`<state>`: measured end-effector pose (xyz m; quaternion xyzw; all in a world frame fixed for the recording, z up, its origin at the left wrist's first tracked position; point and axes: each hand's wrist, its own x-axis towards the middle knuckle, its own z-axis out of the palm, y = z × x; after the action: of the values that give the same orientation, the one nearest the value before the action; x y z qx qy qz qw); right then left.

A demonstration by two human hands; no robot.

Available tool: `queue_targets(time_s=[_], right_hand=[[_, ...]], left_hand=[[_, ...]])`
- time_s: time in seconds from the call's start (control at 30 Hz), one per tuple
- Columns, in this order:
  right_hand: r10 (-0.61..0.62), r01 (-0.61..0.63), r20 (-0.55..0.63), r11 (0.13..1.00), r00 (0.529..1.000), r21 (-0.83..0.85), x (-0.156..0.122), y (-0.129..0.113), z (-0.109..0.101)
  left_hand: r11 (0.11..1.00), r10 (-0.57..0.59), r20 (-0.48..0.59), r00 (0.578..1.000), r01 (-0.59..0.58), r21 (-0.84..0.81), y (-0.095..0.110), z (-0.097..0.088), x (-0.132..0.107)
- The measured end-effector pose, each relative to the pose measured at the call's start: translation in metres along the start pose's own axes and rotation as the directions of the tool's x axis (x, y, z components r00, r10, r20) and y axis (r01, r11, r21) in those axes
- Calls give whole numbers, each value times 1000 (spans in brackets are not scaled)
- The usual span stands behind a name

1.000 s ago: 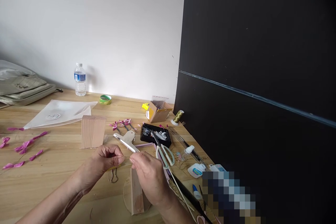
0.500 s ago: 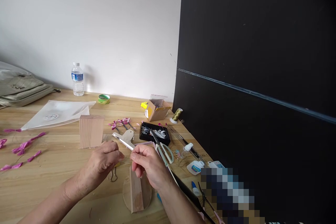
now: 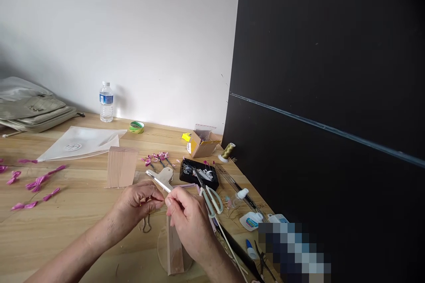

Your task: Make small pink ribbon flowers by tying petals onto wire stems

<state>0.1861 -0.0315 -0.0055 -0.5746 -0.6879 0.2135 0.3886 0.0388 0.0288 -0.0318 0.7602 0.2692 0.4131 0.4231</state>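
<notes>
My left hand [image 3: 141, 203] is closed in a pinch, its fingertips meeting those of my right hand [image 3: 191, 219]. The right one is closed too, thumb pressed on a curled index finger. Whatever lies between the fingers is too small or hidden to make out. Just behind the fingertips is a wide silver bulldog clip [image 3: 160, 179], its near end covered by my right hand. Below the hands a wooden strip [image 3: 175, 252] lies on a round base, partly hidden. Under my left hand a binder clip [image 3: 145, 225] shows its wire handles.
Scissors [image 3: 212, 201] rest against a black tray [image 3: 184, 177] of small parts. Around them are a thread spool [image 3: 227, 152], a cardboard box [image 3: 202, 146], a comb [image 3: 237, 245] and a glue bottle [image 3: 251, 221]. A wooden block [image 3: 122, 168] and pink bows [image 3: 38, 182] lie left.
My left hand has turned and moved right, its fingertips now against my right hand's. My right hand has tilted slightly. The whole view has shifted a little, with the table's things further right.
</notes>
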Motion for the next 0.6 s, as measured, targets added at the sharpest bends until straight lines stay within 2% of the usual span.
queue_targets(time_s=[0.1,0.2,0.27,0.33,0.37,0.43,0.47,0.5,0.53,0.6], right_hand=[[155,-170,85,959,984,227,2,3,3],[275,-355,230,799,934,485,6,10,5],[284,-394,278,740,918,545,8,15,5],[286,-393,279,774,917,497,8,17,1],[283,-365,243,823,928,435,7,16,-2],[207,-217,66,945,976,245,2,14,-8],[100,-92,-53,988,994,126,-2,12,-11],[-59,60,-158,998,986,1,-6,10,-13],[-236,214,-225,970,945,-119,-10,8,-14],[-513,446,-233,848,826,-287,-16,7,-12]], left_hand=[[992,-95,-28,995,93,-82,-1,0,0],[976,-159,-59,986,148,-157,2,2,0],[953,-233,-48,971,218,-212,5,3,-1],[906,-339,-12,941,323,-274,8,4,-3],[876,-387,9,922,370,-310,9,4,-4],[812,-454,47,890,435,-388,10,5,-5],[783,-473,58,879,450,-429,9,5,-6],[755,-489,67,870,461,-466,9,4,-7],[728,-503,77,861,470,-500,8,4,-7],[677,-517,112,849,485,-554,6,4,-8]])
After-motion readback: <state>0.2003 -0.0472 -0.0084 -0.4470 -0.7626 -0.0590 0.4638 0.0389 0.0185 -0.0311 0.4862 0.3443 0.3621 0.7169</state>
